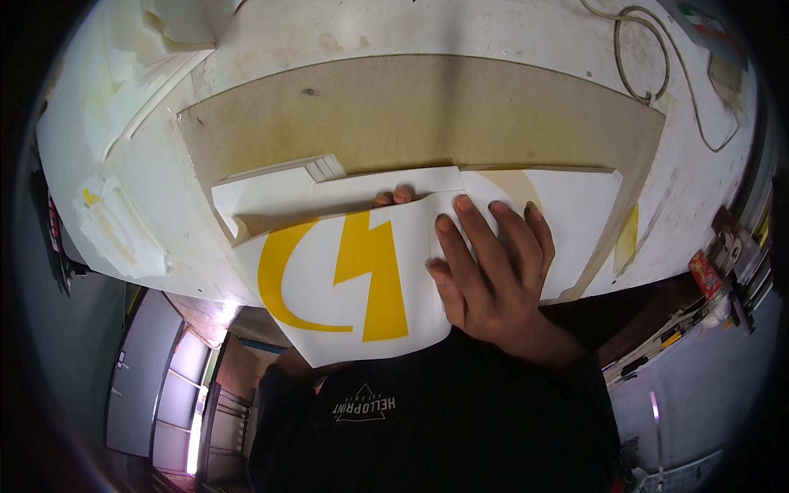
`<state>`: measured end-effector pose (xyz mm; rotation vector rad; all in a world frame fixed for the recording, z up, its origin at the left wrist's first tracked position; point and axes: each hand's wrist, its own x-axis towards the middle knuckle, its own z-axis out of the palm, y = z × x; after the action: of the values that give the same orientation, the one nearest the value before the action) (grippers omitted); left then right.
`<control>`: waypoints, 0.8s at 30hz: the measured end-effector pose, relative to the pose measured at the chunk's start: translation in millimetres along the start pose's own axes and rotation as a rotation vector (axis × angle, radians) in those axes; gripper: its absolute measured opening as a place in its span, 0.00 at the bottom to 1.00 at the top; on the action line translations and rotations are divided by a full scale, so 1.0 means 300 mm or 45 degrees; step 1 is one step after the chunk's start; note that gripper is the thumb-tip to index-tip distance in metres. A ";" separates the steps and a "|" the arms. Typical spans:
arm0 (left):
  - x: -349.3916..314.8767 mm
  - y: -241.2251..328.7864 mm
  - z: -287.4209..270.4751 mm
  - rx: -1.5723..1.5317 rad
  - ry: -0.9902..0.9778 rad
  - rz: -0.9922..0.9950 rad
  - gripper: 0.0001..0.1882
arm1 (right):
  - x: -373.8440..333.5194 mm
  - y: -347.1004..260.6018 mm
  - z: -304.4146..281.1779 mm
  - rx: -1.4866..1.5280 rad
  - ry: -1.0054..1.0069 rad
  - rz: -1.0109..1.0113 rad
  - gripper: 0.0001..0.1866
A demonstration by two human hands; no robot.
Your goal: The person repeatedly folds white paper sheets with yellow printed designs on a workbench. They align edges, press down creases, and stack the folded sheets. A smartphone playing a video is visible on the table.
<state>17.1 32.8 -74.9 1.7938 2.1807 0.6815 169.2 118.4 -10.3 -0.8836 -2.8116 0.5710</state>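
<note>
A white sheet with a bold yellow printed shape (378,287) bends down over the table's near edge, toward my dark shirt. My right hand (493,271) lies flat on its right part, fingers spread and palm down. Of my left hand (396,197) only a few curled fingertips show, at the sheet's upper edge; the rest is hidden behind the sheet, which it seems to grip. Under and beyond it lie more white sheets (567,197), one with a pale beige curve. A small stepped stack of white edges (325,168) sticks out at their far left.
The sheets rest on a worn beige board (460,107) on a stained white table (288,41). White pieces (123,230) lie at the left. A cable (641,62) coils at the far right. A yellow strip (626,238) and a red tube-shaped packet (704,275) are at the right.
</note>
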 end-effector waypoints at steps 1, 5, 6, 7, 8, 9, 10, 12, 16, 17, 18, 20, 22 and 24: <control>-0.004 -0.001 0.002 -0.007 0.006 -0.005 0.34 | 0.002 -0.002 0.000 -0.004 -0.004 0.003 0.22; -0.040 -0.016 -0.026 -0.016 0.072 -0.019 0.33 | 0.010 -0.002 -0.006 0.000 -0.004 0.010 0.22; -0.067 -0.023 -0.045 0.006 0.101 -0.055 0.33 | 0.011 0.001 -0.008 -0.003 -0.003 -0.014 0.22; -0.103 -0.033 -0.070 0.045 0.145 -0.102 0.33 | 0.010 0.003 -0.012 -0.005 -0.002 -0.042 0.22; -0.141 -0.055 -0.091 0.080 0.181 -0.144 0.33 | 0.012 0.002 -0.015 -0.002 -0.008 -0.050 0.23; -0.191 -0.079 -0.122 0.135 0.231 -0.206 0.33 | 0.014 0.002 -0.022 0.002 -0.014 -0.064 0.23; -0.249 -0.105 -0.151 0.196 0.279 -0.276 0.33 | 0.016 0.001 -0.024 0.008 -0.017 -0.079 0.23; -0.293 -0.222 -0.190 0.238 0.342 -0.335 0.33 | 0.018 -0.005 -0.014 -0.033 0.005 0.009 0.24; -0.367 -0.236 -0.358 0.415 0.411 -0.692 0.33 | 0.017 0.000 -0.008 -0.035 0.005 -0.017 0.27; -0.387 -0.237 -0.407 0.452 0.430 -0.786 0.33 | 0.019 0.001 -0.012 -0.033 0.006 -0.037 0.27; -0.411 -0.261 -0.445 0.352 0.529 -0.820 0.32 | 0.019 0.001 -0.014 -0.031 0.004 -0.046 0.27; -0.405 -0.273 -0.482 0.116 0.863 -0.896 0.27 | 0.017 0.002 -0.015 -0.030 0.002 -0.056 0.27; -0.340 -0.246 -0.529 0.346 0.855 -0.708 0.23 | 0.019 0.000 -0.016 -0.033 -0.001 -0.057 0.27; -0.251 -0.152 -0.495 0.296 0.618 -0.526 0.25 | 0.015 -0.005 -0.010 -0.052 -0.005 -0.042 0.27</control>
<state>-74.2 -76.6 22.7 1.2840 2.9389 0.8556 165.3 120.8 -6.9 -0.8431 -2.8454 0.5128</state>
